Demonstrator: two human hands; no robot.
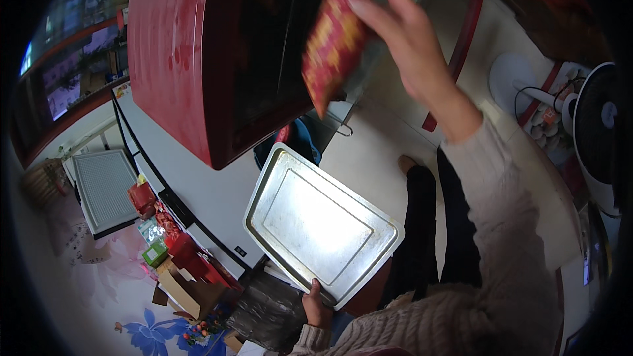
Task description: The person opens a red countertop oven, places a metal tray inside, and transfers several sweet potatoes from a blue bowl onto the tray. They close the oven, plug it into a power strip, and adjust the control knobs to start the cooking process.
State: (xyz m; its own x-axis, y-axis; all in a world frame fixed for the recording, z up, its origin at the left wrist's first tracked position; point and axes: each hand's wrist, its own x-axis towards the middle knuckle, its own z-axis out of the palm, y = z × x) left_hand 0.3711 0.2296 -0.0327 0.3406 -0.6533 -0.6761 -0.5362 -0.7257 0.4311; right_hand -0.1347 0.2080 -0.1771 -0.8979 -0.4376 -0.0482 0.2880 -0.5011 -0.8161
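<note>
In my left hand is a shallow silver metal baking tray, gripped at its near corner with the thumb over the rim. The tray is tilted, and light glares off its bare middle. Higher up, my right hand pinches a red cloth pad with a yellow pattern; motion blurs both. That pad hangs in front of the dark front of a large red box-shaped cabinet or appliance. What lies inside the dark front cannot be made out.
Under the red box stands a white cabinet, with a dark blue bin beside it. Cardboard boxes and red packages are stacked at the lower left. A white fan stands at the right, near a red bar.
</note>
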